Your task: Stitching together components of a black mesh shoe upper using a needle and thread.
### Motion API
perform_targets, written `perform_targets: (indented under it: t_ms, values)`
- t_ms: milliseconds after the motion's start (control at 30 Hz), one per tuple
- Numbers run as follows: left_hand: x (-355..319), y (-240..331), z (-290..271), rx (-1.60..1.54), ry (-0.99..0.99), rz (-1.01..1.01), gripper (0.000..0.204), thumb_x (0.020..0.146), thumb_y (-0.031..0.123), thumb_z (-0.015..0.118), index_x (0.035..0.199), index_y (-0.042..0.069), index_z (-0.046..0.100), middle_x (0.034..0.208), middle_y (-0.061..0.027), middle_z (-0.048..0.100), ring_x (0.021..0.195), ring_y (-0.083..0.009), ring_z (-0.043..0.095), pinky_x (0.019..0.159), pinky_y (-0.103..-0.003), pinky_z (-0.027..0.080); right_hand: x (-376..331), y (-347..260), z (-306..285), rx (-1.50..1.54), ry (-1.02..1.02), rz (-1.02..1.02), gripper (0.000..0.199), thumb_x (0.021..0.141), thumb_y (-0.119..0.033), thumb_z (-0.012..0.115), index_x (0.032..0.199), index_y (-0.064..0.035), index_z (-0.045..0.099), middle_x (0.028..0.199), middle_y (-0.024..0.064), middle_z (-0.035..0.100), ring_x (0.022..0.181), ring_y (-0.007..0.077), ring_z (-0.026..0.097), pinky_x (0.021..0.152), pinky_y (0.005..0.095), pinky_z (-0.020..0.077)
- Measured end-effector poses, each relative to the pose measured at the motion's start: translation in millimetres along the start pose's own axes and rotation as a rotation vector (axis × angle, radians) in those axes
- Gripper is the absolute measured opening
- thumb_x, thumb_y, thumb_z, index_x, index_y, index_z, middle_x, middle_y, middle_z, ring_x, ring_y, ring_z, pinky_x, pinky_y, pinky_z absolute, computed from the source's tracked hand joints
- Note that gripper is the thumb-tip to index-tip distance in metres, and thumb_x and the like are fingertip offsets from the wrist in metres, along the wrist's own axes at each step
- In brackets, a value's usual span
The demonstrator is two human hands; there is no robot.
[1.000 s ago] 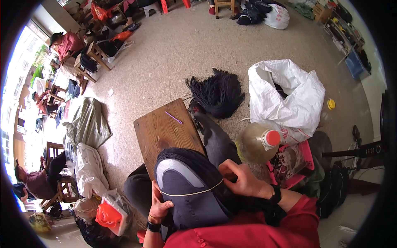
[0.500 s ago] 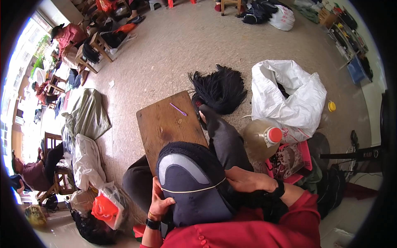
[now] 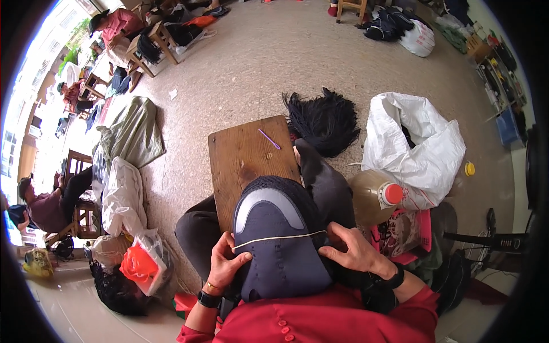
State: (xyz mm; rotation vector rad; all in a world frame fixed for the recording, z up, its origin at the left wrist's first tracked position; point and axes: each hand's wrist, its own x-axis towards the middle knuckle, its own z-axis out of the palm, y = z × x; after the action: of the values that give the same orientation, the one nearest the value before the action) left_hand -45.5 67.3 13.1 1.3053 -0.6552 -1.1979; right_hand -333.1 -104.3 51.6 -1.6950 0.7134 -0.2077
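On my lap rests a dark navy, cap-like domed piece (image 3: 280,266) with a light grey U-shaped patch (image 3: 269,201) and a dark ribbed far edge. A thin cream elastic band (image 3: 280,236) runs across its middle. At the band's left end my left hand (image 3: 226,263) is closed, its thumb on the near side of the band. My right hand (image 3: 357,251) pinches at the band's right end, thumb and forefinger bent toward each other. The fingers beneath the piece's edges are hidden. Beyond it a purple hooked tool (image 3: 269,139) lies on a wooden board (image 3: 237,154).
A bundle of black hair-like strands (image 3: 323,123) lies past the board. To the right stand an open white sack (image 3: 446,134), a large bottle with a red cap (image 3: 392,194) and a pink basket (image 3: 424,228). Bags (image 3: 123,194) lie on the left; other people sit beyond.
My right hand has changed from lying over the piece's right edge to pinching at the band's end. My left hand has shifted up to the band's left end. The view has turned slightly.
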Motion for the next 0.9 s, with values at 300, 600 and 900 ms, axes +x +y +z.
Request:
perform_targets:
  t_ms: [300, 600, 900]
  values:
    - [2, 12, 3, 0.308, 0.085, -0.074, 0.057, 0.079, 0.01, 0.089, 0.065, 0.013, 0.034, 0.07, 0.0083, 0.037, 0.067, -0.0017, 0.034, 0.06, -0.02, 0.033, 0, -4, 9, -0.106, 0.234, -0.057, 0.034, 0.084, -0.017, 0.081, 0.075, -0.0035, 0.051, 0.056, 0.0068, 0.049, 0.049, 0.0115, 0.046, 0.047, 0.031, 0.037]
    - [-2, 7, -2, 0.439, 0.156, -0.002, 0.054, 0.079, 0.008, 0.088, 0.059, 0.009, 0.038, 0.066, 0.0068, 0.037, 0.067, -0.0017, 0.038, 0.056, -0.021, 0.032, 1, -14, -2, -0.017, 0.096, -0.018, 0.046, 0.078, -0.026, 0.089, 0.076, -0.0047, 0.048, 0.059, 0.0035, 0.048, 0.052, 0.0107, 0.045, 0.047, 0.0298, 0.0362]
    - [-5, 25, 0, 0.516, -0.008, -0.03, 0.054, 0.074, 0.026, 0.093, 0.065, 0.008, 0.043, 0.058, 0.0054, 0.041, 0.056, -0.0035, 0.036, 0.047, -0.025, 0.027, -4, -9, 14, -0.111, 0.207, 0.005, 0.048, 0.075, -0.027, 0.09, 0.079, -0.0047, 0.048, 0.063, 0.0071, 0.046, 0.054, 0.0156, 0.044, 0.05, 0.0335, 0.0367]
